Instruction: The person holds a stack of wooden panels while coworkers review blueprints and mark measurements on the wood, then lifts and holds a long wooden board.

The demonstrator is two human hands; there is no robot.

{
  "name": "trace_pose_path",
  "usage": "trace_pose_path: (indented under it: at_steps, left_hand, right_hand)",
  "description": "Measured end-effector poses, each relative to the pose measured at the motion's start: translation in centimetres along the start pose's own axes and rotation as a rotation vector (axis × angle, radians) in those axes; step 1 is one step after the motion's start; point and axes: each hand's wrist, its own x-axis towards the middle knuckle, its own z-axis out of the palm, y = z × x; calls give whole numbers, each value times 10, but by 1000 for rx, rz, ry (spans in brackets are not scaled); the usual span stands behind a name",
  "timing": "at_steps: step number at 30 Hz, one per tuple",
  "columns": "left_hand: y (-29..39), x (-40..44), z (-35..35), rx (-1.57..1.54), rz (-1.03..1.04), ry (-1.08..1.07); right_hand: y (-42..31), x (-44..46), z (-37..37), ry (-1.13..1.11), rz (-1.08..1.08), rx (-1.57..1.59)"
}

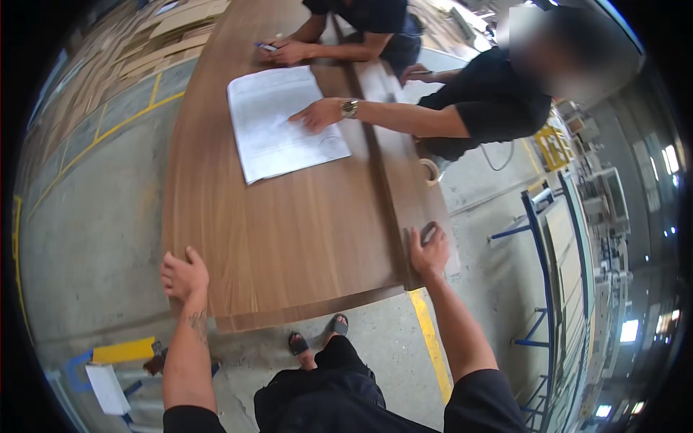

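A large wood-grain panel [289, 238] lies flat before me. My left hand [185, 276] is at its left edge near the close corner, fingers curled over the side and thumb up. A narrower wood-grain board [410, 198] runs along the right side, with a dark gap between the two. At this board's near right end is my right hand [430, 252], closed around the edge, its fingertips partly hidden. White paper sheets [278, 133] with faint printed lines lie on the large panel, beyond both hands.
A co-worker's hand [319, 115] with a wristwatch points at the sheets. Another person's hands [285, 52] hold a pen at the far end. A tape roll [430, 172] sits on the right edge. A blue-framed rack [545, 267] stands right; stacked boards [170, 36] lie far left.
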Motion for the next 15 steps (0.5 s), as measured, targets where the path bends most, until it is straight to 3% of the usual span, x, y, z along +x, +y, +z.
trace_pose_path:
  at_steps: [15]
  left_hand:
    - [4, 1, -3, -65, 35, -5]
  right_hand:
    - [-9, 4, -6, 8, -16, -3]
